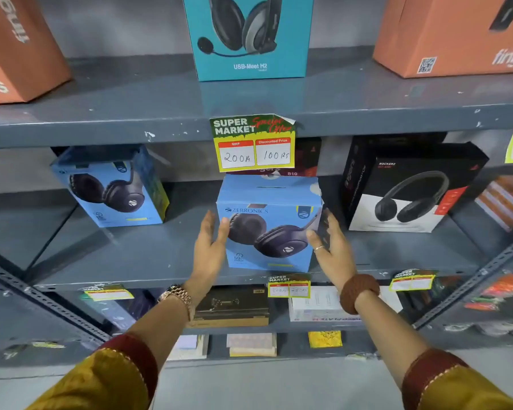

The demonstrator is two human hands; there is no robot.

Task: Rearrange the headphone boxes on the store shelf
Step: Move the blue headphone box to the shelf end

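With both palms turned inward, I have my left hand (211, 247) and right hand (332, 250) flanking the blue Zebronics box (270, 226), which stands upright at the front middle of the middle shelf (131, 253). My fingers are spread and extended; the left thumb touches the box's front left edge and the right fingertips lie against its right side, but I judge neither hand is squeezing it. Bracketing it from 2 sides lets me slide or square it without tipping it. A second blue box (113, 187) sits well apart to the left, angled, and the black Rockerz box (409, 187) to the right. The price tag (253, 143) hangs directly above.
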